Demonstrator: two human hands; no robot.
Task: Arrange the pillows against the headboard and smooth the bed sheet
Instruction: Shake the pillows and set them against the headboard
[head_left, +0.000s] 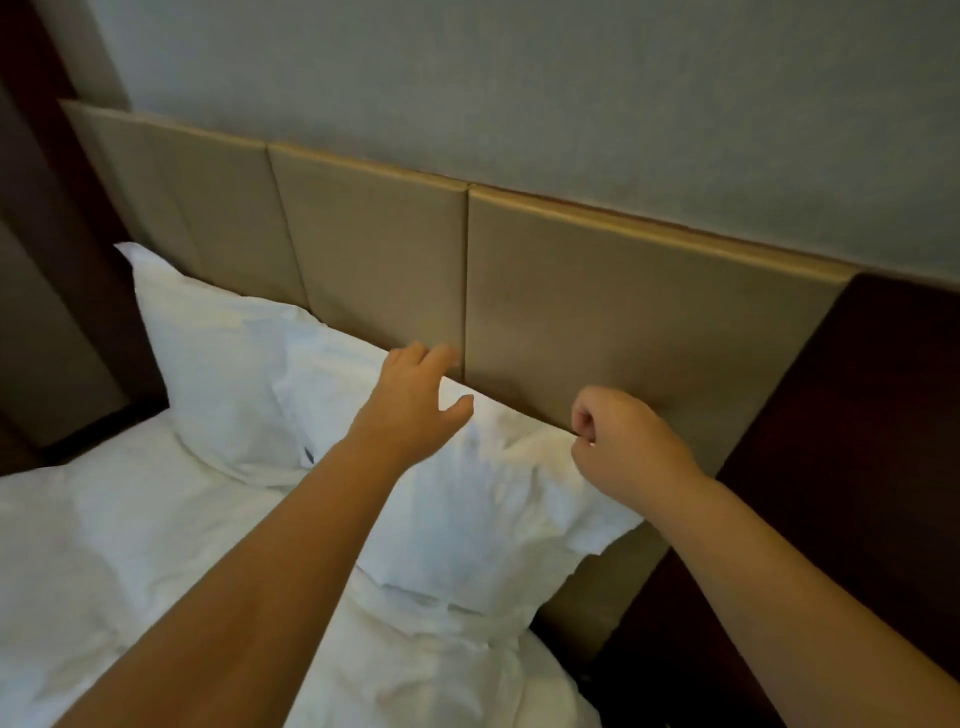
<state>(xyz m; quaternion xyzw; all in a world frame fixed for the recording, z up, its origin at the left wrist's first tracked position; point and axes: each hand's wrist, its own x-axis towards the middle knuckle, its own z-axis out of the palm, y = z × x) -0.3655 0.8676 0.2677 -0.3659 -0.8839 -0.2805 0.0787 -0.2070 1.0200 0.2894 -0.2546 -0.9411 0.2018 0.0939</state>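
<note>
Two white pillows (218, 364) (483, 499) sit against the three-panel headboard (623, 322) on a rumpled sheet (130, 561). Left hand (410, 405) is spread above the nearer pillow, right hand (618, 447) is curled up pinching its top edge. Contact's kinda blurry.

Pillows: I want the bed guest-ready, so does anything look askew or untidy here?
Yes. The near pillow sits skewed, its corner overhanging the mattress edge beside the headboard. The bed sheet is wrinkled.
</note>
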